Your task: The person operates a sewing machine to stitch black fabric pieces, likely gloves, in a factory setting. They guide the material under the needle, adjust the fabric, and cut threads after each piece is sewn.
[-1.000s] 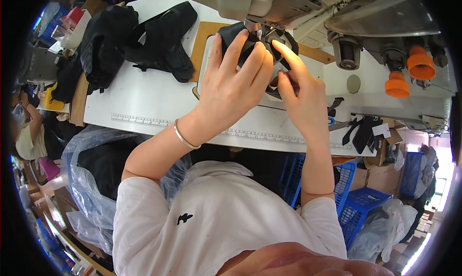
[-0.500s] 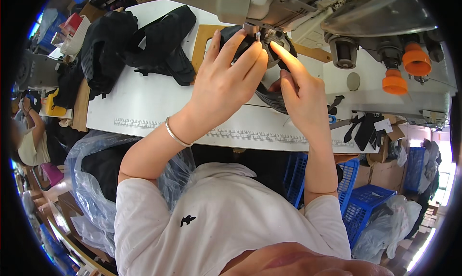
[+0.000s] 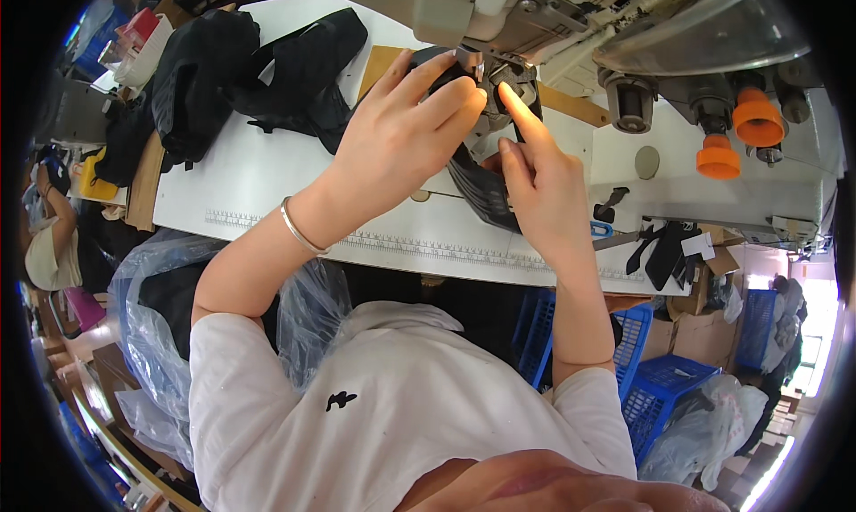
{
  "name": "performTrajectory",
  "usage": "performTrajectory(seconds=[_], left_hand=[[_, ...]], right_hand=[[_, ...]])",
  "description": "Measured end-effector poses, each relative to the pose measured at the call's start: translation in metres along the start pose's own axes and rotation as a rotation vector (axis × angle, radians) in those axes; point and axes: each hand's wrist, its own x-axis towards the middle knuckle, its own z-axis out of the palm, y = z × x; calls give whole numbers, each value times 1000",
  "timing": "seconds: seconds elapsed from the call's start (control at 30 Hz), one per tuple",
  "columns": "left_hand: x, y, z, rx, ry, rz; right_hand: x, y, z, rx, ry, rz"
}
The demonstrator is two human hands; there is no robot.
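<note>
Under the head of a sewing machine point(image 3: 443, 20) lies a black fabric piece point(image 3: 481, 189), and its lower part curves down over the white table. My left hand point(image 3: 403, 124) rests on the piece left of the needle, fingers bent and pressed down on it. To the right of the needle, my right hand point(image 3: 542, 177) grips the piece, index finger stretched toward the needle and thumb tucked alongside. The fabric under the fingers is mostly hidden. A silver bangle point(image 3: 299, 227) circles my left wrist.
Black fabric articles point(image 3: 308, 61) lie at the table's far left. A ruler strip point(image 3: 428, 247) runs along the near edge. Orange thread holders point(image 3: 719, 158) hang at the right. Blue crates point(image 3: 669, 378) and plastic bags stand below right; a person's arm point(image 3: 62, 213) shows at far left.
My left fingers have bent more and drawn slightly away from the needle. More of the fabric's lower curve shows between my hands. The whole view has shifted a little.
</note>
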Motion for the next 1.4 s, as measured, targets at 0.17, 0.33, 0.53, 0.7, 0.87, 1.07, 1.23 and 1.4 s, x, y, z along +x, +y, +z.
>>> performTrajectory(seconds=[0.17, 0.33, 0.53, 0.7, 0.87, 1.07, 1.23, 1.4], left_hand=[[-2, -4, 0, -27, -3, 18], [-2, -15, 3, -59, 48, 66], [-6, -28, 8, -127, 98, 121], [-5, -31, 13, -108, 129, 124], [-3, -35, 17, -128, 147, 99], [-2, -42, 23, -260, 172, 25], [1, -46, 26, -324, 199, 4], [2, -43, 24, -335, 208, -18]], right_hand=[[0, 6, 3, -7, 11, -43], [1, 1, 3, -60, -14, 35], [1, 9, 9, 17, 37, 0], [3, 8, 9, -44, 18, 9], [7, 3, 8, -60, 5, 28], [10, 8, 11, -71, 22, 3], [11, 14, 15, -157, 84, -68], [12, 20, 18, -219, 147, -192]])
